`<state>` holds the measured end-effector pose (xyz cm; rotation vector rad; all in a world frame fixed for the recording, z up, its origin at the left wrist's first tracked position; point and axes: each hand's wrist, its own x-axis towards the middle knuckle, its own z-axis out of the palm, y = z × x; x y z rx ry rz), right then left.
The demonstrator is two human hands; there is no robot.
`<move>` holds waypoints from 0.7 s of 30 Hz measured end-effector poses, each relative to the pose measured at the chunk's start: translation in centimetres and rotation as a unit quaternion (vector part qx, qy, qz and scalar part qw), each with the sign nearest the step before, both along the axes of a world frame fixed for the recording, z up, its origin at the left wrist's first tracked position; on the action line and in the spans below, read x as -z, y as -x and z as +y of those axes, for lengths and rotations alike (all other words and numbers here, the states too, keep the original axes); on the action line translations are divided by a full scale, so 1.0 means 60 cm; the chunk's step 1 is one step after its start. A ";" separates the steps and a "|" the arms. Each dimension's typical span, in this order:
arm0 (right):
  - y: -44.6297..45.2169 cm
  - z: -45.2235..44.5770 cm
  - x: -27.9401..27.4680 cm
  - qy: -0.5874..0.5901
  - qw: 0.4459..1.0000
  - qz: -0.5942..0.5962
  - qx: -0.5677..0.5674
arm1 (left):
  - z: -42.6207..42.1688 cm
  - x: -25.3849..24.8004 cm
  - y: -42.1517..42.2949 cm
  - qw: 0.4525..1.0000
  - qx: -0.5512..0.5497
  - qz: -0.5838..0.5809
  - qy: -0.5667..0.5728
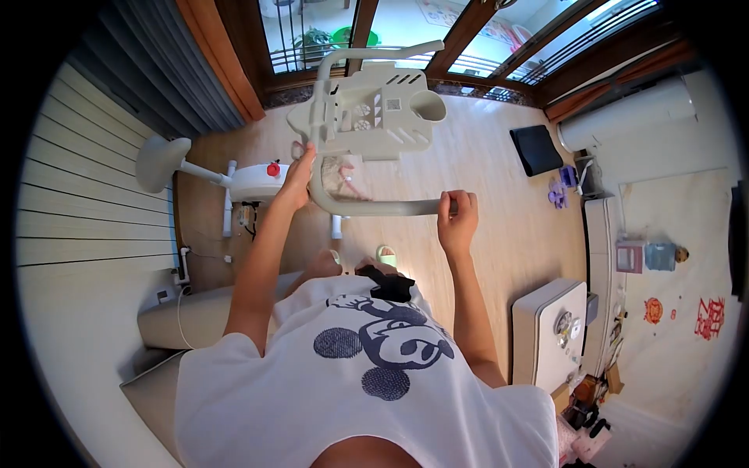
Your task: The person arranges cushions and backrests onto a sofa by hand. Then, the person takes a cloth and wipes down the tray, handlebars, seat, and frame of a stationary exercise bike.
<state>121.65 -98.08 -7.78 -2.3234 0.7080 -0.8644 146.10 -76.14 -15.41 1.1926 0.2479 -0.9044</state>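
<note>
A pale grey handlebar part with a moulded console tray is held up in front of me, its curved tubes reaching to the right. My left hand grips the tube near its bend, beside the tray. Around the free end of the nearer tube, my right hand is closed. The tray has slots, a round cup-like opening and a small square label. Behind it on the left stands an exercise bike with a red knob and a grey seat.
Glass doors and a grey curtain are at the far side. A black flat object lies on the floor at the right. Nearer are a white-topped table on the right and a sofa on the left.
</note>
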 end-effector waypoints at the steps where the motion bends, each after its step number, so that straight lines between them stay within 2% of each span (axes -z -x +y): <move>1: -0.001 0.000 0.003 -0.002 1.000 -0.007 -0.001 | -0.001 0.004 -0.002 0.999 -0.012 0.024 0.026; 3: -0.001 0.002 0.005 -0.017 1.000 -0.017 -0.001 | 0.005 0.017 0.003 0.994 -0.032 0.073 0.075; 6: 0.002 0.000 0.004 -0.027 0.999 -0.025 -0.006 | 0.012 0.079 0.001 0.986 -0.125 0.079 0.081; 7: 0.003 -0.003 0.008 -0.014 0.999 -0.028 -0.010 | 0.021 0.040 0.013 0.985 -0.162 0.030 0.042; 9: -0.002 -0.007 0.011 -0.006 0.999 -0.042 -0.008 | 0.048 0.004 0.007 0.981 -0.166 -0.092 -0.041; 10: -0.002 -0.005 0.008 -0.012 0.999 -0.051 -0.004 | 0.050 0.000 -0.001 0.970 -0.121 -0.203 -0.056; 12: -0.001 0.000 0.008 -0.021 0.998 -0.055 0.004 | 0.055 -0.010 -0.015 0.900 -0.067 -0.422 -0.087; 13: -0.003 0.000 0.009 -0.021 0.998 -0.054 0.011 | 0.025 -0.044 -0.020 0.826 0.002 -0.543 -0.151; 14: -0.005 0.000 0.010 -0.021 0.998 -0.052 0.018 | -0.003 -0.062 -0.025 0.729 0.071 -0.649 -0.209; 17: -0.008 -0.001 0.008 -0.023 0.997 -0.069 0.015 | -0.055 -0.012 -0.039 0.596 0.080 -0.716 -0.354; 19: -0.014 -0.014 0.012 0.014 0.997 -0.075 0.019 | -0.057 -0.002 -0.044 0.783 -0.001 -0.601 -0.160; 20: -0.008 -0.006 0.017 0.024 0.997 -0.069 0.018 | -0.039 0.007 -0.034 0.854 -0.041 -0.514 -0.066; 21: -0.006 -0.003 0.016 0.014 0.997 -0.067 0.019 | -0.025 0.013 -0.031 0.822 -0.060 -0.558 -0.096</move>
